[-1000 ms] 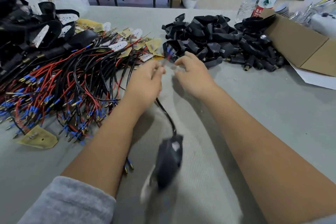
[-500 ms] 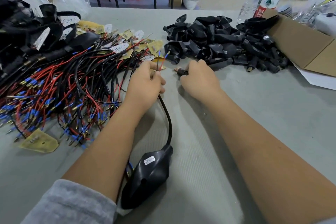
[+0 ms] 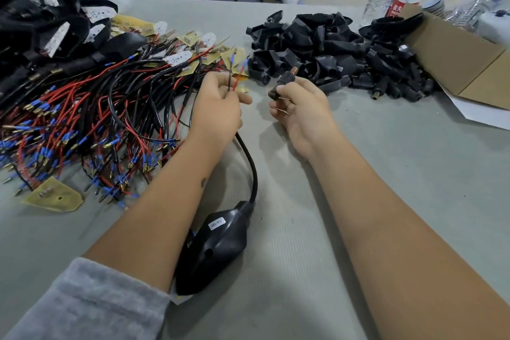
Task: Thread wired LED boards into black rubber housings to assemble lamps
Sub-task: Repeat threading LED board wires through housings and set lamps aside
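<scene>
Grey cloth covers the counter (image 3: 386, 201), with a tangle of wired LED boards (image 3: 82, 119) at the left and a heap of black rubber housings (image 3: 331, 47) at the far middle. Since half a second ago both hands have lifted off the cloth. The left hand (image 3: 218, 107) now pinches the red and black wire ends (image 3: 234, 74) upright, their cable (image 3: 249, 163) trailing down to a finished lamp housing (image 3: 212, 251) lying near the forearm. The right hand (image 3: 300, 107), which was reaching at the heap's edge, now grips a small black sleeve piece (image 3: 284, 81) with a coppery tip, tilted toward the wires and just apart from them. That reads as the pick done and the threading about to begin: wire tips and sleeve opening need lining up next.
</scene>
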Demonstrator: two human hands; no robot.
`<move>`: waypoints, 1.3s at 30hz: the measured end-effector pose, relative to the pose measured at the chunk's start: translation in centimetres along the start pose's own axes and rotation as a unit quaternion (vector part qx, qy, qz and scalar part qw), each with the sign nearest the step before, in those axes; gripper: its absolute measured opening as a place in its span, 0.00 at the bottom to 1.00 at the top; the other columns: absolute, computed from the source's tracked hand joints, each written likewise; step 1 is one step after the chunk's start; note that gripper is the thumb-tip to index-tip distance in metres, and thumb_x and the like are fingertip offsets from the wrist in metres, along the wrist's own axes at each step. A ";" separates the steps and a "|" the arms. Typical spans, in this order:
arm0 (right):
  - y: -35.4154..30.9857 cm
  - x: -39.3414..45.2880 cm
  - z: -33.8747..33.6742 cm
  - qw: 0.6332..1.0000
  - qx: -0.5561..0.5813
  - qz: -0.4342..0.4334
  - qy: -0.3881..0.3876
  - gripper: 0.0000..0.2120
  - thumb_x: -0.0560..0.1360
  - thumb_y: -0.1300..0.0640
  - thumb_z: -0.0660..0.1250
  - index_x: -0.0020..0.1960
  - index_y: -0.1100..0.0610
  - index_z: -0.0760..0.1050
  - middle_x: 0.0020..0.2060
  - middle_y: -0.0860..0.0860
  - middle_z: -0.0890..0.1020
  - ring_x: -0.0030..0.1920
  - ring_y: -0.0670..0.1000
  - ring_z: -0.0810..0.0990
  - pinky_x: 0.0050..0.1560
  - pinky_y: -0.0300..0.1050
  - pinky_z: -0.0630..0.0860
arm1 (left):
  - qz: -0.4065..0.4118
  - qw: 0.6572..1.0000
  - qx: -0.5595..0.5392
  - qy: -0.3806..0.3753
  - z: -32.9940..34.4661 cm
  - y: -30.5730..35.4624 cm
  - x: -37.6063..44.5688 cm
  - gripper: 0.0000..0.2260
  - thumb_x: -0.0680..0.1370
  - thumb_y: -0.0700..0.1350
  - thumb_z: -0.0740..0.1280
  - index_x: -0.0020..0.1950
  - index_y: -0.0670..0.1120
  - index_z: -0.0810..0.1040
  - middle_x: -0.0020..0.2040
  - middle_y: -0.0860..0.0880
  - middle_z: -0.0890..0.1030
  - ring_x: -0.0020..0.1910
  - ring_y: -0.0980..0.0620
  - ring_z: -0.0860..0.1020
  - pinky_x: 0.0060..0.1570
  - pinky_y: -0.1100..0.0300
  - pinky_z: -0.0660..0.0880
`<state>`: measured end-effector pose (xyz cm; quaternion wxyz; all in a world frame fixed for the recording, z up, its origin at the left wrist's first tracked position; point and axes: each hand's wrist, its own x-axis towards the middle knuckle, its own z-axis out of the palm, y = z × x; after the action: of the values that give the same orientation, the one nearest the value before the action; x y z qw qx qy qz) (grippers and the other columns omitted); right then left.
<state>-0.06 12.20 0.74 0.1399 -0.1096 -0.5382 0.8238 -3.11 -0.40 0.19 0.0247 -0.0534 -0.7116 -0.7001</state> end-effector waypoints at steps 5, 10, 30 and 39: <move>0.1 0.1 0.1 1.000 0.006 -0.010 -0.028 0.09 0.78 0.68 0.61 0.47 0.55 0.73 0.38 0.50 0.80 0.36 0.49 0.77 0.41 0.40 0.75 | -0.034 0.998 -0.008 -0.057 0.4 0.2 -0.4 0.08 0.78 0.36 0.58 0.46 0.49 0.72 0.31 0.52 0.78 0.21 0.59 0.62 0.21 0.68 0.60; 0.1 0.2 -0.1 0.998 0.053 0.002 -0.034 0.07 0.79 0.64 0.62 0.45 0.54 0.72 0.43 0.52 0.79 0.41 0.50 0.81 0.45 0.42 0.76 | 0.021 0.995 -0.006 -0.094 0.1 -0.2 -0.5 0.08 0.82 0.44 0.62 0.43 0.50 0.76 0.26 0.56 0.72 0.22 0.59 0.63 0.21 0.68 0.60; 0.0 0.2 -0.8 0.990 0.141 0.028 -0.013 0.07 0.81 0.52 0.62 0.49 0.55 0.72 0.44 0.49 0.84 0.39 0.48 0.83 0.40 0.40 0.80 | 0.055 0.994 0.022 -0.089 0.2 -0.5 -0.9 0.07 0.79 0.42 0.66 0.43 0.51 0.80 0.28 0.54 0.69 0.26 0.59 0.65 0.27 0.65 0.62; 0.1 0.4 -0.8 0.993 0.116 0.021 -0.018 0.03 0.80 0.57 0.65 0.47 0.52 0.74 0.42 0.48 0.85 0.37 0.48 0.82 0.42 0.40 0.79 | 0.049 0.995 0.031 -0.079 0.0 -0.9 -0.6 0.07 0.79 0.43 0.67 0.42 0.50 0.80 0.26 0.57 0.68 0.25 0.59 0.63 0.25 0.66 0.61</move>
<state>-0.12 13.01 0.29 0.1244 -0.0887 -0.4391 0.8854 -2.66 -0.46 -0.74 0.0042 -0.1423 -0.7296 -0.6689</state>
